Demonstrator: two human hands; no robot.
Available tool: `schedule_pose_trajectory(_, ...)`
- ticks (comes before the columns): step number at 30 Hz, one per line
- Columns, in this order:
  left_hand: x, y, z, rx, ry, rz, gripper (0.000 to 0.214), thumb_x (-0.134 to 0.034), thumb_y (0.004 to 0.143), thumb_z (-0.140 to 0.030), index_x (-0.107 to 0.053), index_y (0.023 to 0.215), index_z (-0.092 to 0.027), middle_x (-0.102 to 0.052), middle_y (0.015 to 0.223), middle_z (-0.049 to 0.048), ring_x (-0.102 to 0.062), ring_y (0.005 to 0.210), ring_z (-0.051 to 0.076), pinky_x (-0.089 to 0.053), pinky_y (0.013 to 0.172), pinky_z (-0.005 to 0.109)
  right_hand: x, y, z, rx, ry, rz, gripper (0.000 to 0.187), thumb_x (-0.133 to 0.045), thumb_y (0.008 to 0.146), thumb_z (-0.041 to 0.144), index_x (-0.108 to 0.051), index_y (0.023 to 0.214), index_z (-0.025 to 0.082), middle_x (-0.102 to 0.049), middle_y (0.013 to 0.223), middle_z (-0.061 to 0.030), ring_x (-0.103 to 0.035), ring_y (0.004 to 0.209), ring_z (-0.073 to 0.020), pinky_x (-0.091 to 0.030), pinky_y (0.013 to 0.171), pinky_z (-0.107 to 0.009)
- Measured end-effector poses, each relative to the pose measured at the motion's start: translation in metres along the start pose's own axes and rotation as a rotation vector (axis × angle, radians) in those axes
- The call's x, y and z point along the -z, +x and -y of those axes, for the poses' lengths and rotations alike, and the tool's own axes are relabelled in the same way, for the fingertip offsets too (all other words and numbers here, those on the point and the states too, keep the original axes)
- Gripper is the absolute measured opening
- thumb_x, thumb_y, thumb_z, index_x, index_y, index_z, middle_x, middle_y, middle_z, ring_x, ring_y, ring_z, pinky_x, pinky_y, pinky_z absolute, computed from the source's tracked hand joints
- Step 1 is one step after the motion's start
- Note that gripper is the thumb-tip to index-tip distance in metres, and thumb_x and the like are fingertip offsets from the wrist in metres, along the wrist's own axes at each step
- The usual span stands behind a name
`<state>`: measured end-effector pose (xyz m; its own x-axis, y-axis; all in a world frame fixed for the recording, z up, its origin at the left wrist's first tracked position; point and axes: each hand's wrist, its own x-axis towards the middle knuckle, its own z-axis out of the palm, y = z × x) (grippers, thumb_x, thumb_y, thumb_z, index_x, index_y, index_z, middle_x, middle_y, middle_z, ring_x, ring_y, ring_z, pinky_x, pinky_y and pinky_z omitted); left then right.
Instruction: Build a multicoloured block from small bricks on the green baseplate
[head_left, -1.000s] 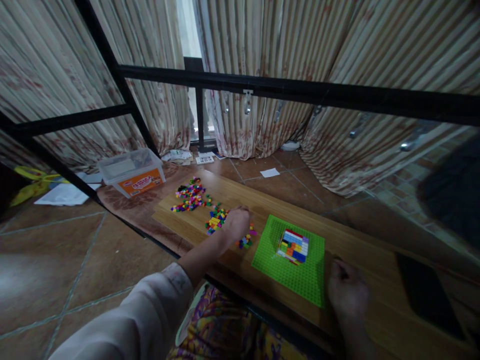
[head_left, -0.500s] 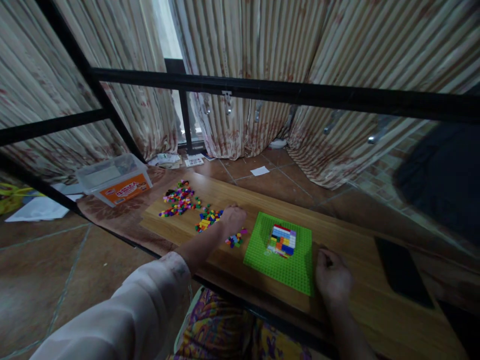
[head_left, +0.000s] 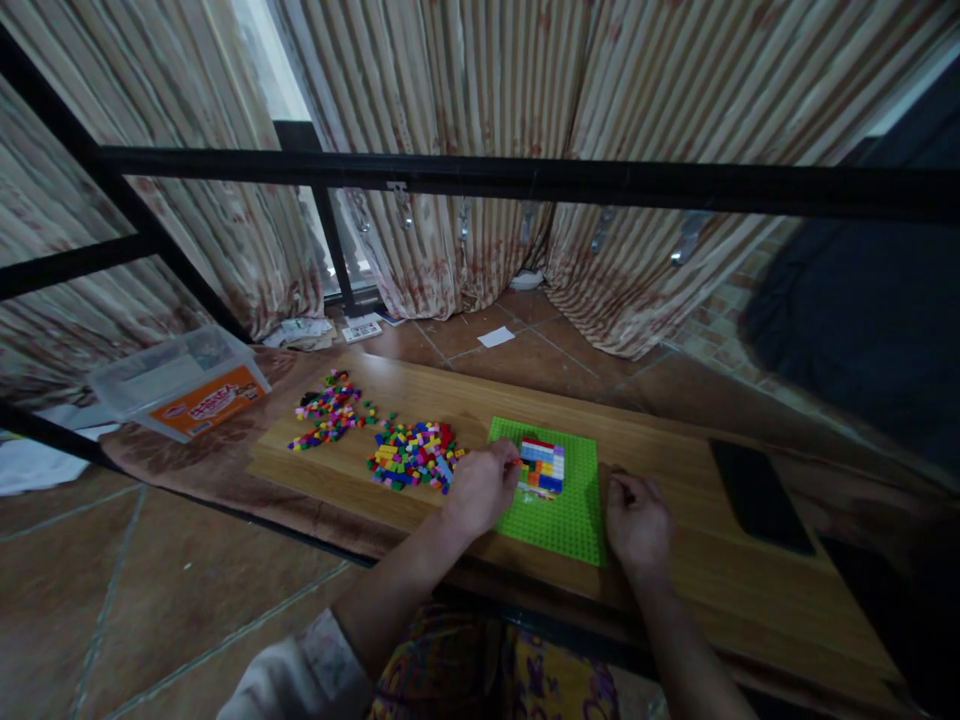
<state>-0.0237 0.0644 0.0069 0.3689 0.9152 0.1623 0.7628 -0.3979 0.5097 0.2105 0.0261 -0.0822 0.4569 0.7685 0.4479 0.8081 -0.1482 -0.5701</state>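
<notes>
Head view: the left hand (head_left: 484,490), having left the loose bricks (head_left: 412,455), is now hovering over the left of the green baseplate (head_left: 566,535), shifting work to the brick block (head_left: 551,462). Its narrow grip is apparently pinching a small orange brick (head_left: 517,462) and partly obscuring the baseplate. The right hand (head_left: 639,525) is resting curled beside the right edge, contents indeterminable. A dark slab (head_left: 761,495) is lying right on the surface (head_left: 450,390).

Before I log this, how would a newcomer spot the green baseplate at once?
Start from the long wooden tabletop. Just left of the right hand lies the green baseplate, bearing a compact block of coloured bricks. Unlike the loose bricks to its left, it is one flat, studded sheet.
</notes>
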Motion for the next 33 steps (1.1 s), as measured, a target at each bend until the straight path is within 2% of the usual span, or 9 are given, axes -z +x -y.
schedule_pose_trajectory(9, -0.016, 0.005, -0.018, 0.064, 0.093, -0.036, 0.016, -0.046, 0.088, -0.022, -0.062, 0.091, -0.020, -0.068, 0.091, 0.0055, -0.064, 0.080, 0.017, -0.047, 0.073, 0.026, -0.002, 0.000, 0.001, -0.027, 0.013, 0.000, 0.036, -0.041, 0.084, 0.038, -0.068, 0.086, 0.014, -0.066, 0.089, -0.0119, -0.060, 0.074, -0.0207, -0.045, 0.072, -0.032)
schedule_pose_trajectory(18, -0.026, 0.007, -0.009, 0.055, -0.036, -0.061, 0.013, -0.050, 0.086, -0.020, -0.063, 0.089, -0.021, -0.068, 0.090, 0.0024, -0.062, 0.078, 0.014, -0.046, 0.072, 0.023, -0.003, 0.000, 0.000, -0.011, 0.032, 0.000, 0.034, -0.042, 0.084, 0.037, -0.068, 0.083, 0.015, -0.066, 0.088, -0.0110, -0.060, 0.076, -0.0205, -0.046, 0.071, -0.031)
schedule_pose_trajectory(23, -0.023, 0.006, -0.010, 0.060, -0.030, -0.052, 0.016, -0.049, 0.085, -0.018, -0.063, 0.091, -0.022, -0.068, 0.091, 0.0026, -0.063, 0.080, 0.015, -0.046, 0.074, 0.024, -0.003, 0.000, 0.000, -0.014, 0.038, 0.000, 0.032, -0.043, 0.084, 0.037, -0.068, 0.083, 0.016, -0.066, 0.090, -0.0108, -0.060, 0.075, -0.0205, -0.046, 0.071, -0.031)
schedule_pose_trajectory(29, -0.016, 0.005, -0.017, 0.158, 0.067, 0.002, 0.018, -0.048, 0.086, -0.020, -0.065, 0.092, -0.020, -0.067, 0.094, 0.0058, -0.063, 0.085, 0.017, -0.046, 0.079, 0.026, -0.005, 0.000, -0.001, -0.013, 0.041, 0.002, 0.033, -0.043, 0.083, 0.038, -0.068, 0.084, 0.016, -0.066, 0.088, -0.0106, -0.060, 0.075, -0.0203, -0.045, 0.071, -0.031)
schedule_pose_trajectory(33, -0.015, 0.004, -0.019, 0.137, 0.101, -0.012, 0.018, -0.047, 0.087, -0.020, -0.065, 0.088, -0.020, -0.067, 0.091, 0.0057, -0.063, 0.083, 0.017, -0.047, 0.076, 0.027, -0.005, 0.000, -0.002, -0.005, 0.046, 0.003, 0.035, -0.042, 0.084, 0.040, -0.068, 0.084, 0.016, -0.066, 0.088, -0.0107, -0.059, 0.073, -0.0199, -0.045, 0.069, -0.031)
